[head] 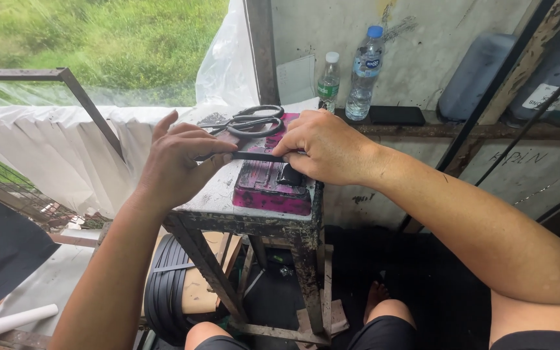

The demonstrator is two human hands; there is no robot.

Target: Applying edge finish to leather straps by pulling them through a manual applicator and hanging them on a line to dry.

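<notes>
Pinching a black strip [254, 156] taut, the left hand [176, 162] and right hand [322, 149] risk letting it slip toward the scissors [251, 121] if either grip loosens.

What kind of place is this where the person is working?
It looks like a rough open-sided work shed beside a grassy field. Both hands, left hand and right hand, hold a black strip over a stained metal stand with scissors on it, by a bare marked wall.
</notes>
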